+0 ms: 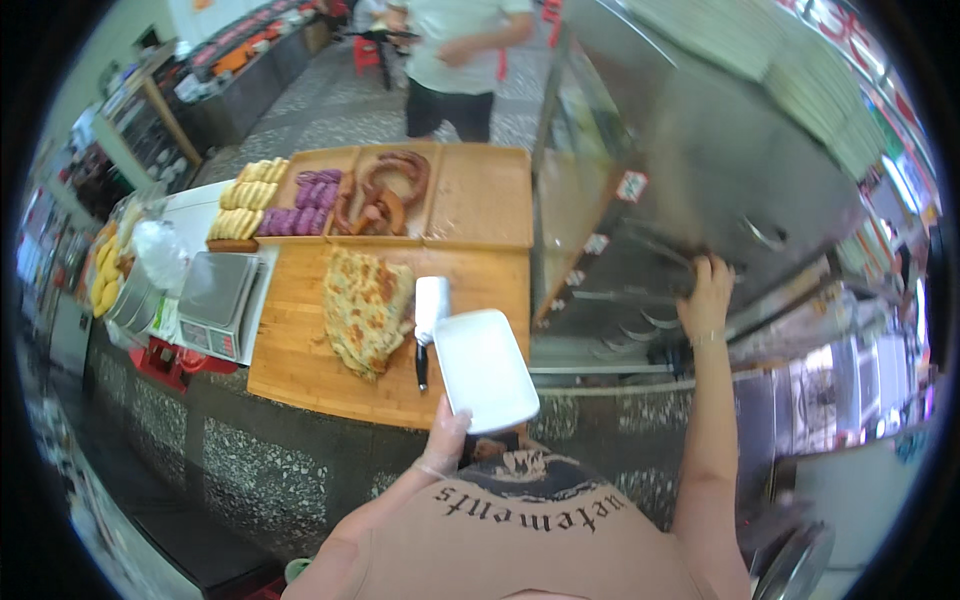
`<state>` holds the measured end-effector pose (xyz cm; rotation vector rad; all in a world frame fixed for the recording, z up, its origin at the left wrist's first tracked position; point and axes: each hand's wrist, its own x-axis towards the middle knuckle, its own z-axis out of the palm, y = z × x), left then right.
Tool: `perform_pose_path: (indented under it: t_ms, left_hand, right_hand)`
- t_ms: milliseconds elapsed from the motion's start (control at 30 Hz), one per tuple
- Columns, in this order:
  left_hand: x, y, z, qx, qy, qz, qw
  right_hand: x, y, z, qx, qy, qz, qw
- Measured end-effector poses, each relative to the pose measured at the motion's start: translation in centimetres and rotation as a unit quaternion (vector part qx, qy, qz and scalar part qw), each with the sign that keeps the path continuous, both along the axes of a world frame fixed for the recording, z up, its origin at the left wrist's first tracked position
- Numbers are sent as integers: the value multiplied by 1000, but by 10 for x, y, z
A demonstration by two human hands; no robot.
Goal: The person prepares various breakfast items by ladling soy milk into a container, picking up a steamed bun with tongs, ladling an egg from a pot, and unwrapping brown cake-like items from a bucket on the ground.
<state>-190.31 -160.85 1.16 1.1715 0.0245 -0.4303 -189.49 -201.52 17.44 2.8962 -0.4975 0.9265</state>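
My left hand [448, 431] grips the near left corner of a shallow white rectangular tray [487, 375], whose inside is bare. The tray is above the right front part of a wooden cutting board [292, 360]. On the board lies a thick, browned piece of flatbread [367, 307]. Between bread and tray rests a broad-bladed knife [431, 304] with a black handle, its blade partly behind the tray's corner. Far to the right, my right hand [705, 289] has its fingers curled over a handle on a stainless steel drawer cabinet [652, 255]; the hand covers that handle.
Wooden trays [480, 199] behind the board hold sausages [394, 187] and purple rolls [300, 210]. Sliced yellow buns [247, 195] stand beside them. A digital scale [214, 300] and plastic bag [160, 247] are left. A person [465, 52] stands across the counter.
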Motion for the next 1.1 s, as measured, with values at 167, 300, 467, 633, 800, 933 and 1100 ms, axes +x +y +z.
perform_pose_path:
  t_ms: [167, 300, 467, 633, 800, 933, 1100]
  left_hand:
    - [15, 2, 43, -47, 66, 15, 997]
    - [38, 11, 82, -51, 42, 18, 998]
    - [61, 18, 107, -28, 23, -5, 999]
    - [82, 5, 129, -39, 49, -123, 990]
    - [96, -6, 170, -44, 47, -242, 968]
    - [105, -11, 182, -13, 19, -253, 967]
    - [118, -48, 176, -123, 59, -418, 898]
  right_hand:
    - [-24, 4, 19, 85, 33, 59, 994]
    - [-95, 29, 37, 139, 54, 56, 987]
    - [-162, 59, 50, 235, 51, 32, 970]
    - [-205, 77, 52, 285, 29, -52, 957]
    - [-217, 59, 61, 372, 8, -99, 923]
    - [-235, 17, 105, 224, -51, -169, 958]
    - [-250, -20, 122, 192, 84, -85, 974]
